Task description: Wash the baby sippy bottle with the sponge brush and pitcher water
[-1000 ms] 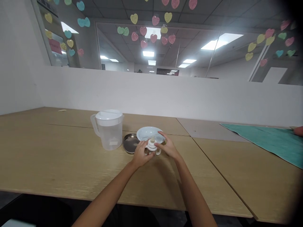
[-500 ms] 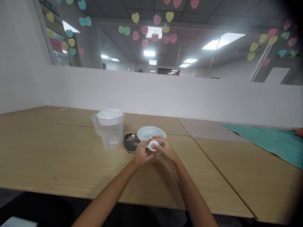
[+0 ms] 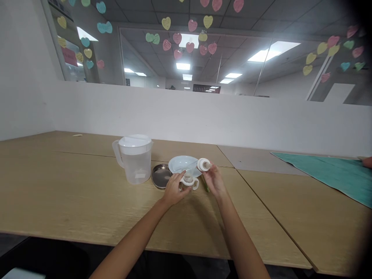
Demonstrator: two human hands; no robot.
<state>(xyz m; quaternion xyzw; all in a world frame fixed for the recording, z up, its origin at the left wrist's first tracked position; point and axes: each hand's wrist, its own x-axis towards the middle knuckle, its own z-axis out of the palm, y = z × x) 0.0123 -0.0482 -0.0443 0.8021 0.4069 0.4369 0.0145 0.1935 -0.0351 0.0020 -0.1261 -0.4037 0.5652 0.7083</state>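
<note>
My left hand (image 3: 174, 189) is wrapped round a clear baby bottle (image 3: 188, 179) with white side handles, its open mouth facing up. In my right hand (image 3: 214, 180) is the bottle's white nipple cap (image 3: 203, 164), tilted and apart from the bottle, up and to its right. A thin clear tube (image 3: 188, 168) seems to run leftward from the cap. Behind the bottle lies a white plate (image 3: 175, 162), and left of it a round metal dish (image 3: 160, 176). A green, slender object (image 3: 205, 183) shows beside my right hand, partly hidden by it.
A clear plastic pitcher (image 3: 137, 164) with a white lid stands left of the metal dish. The wooden table (image 3: 87, 193) meets a white wall at the back. On the far right lies a teal cloth (image 3: 325, 170), with part of another person's hand (image 3: 367, 162) at its edge.
The nipple cap has come off the bottle and moved up and right in my right hand. The bottle's mouth is now exposed, while my left hand keeps its hold.
</note>
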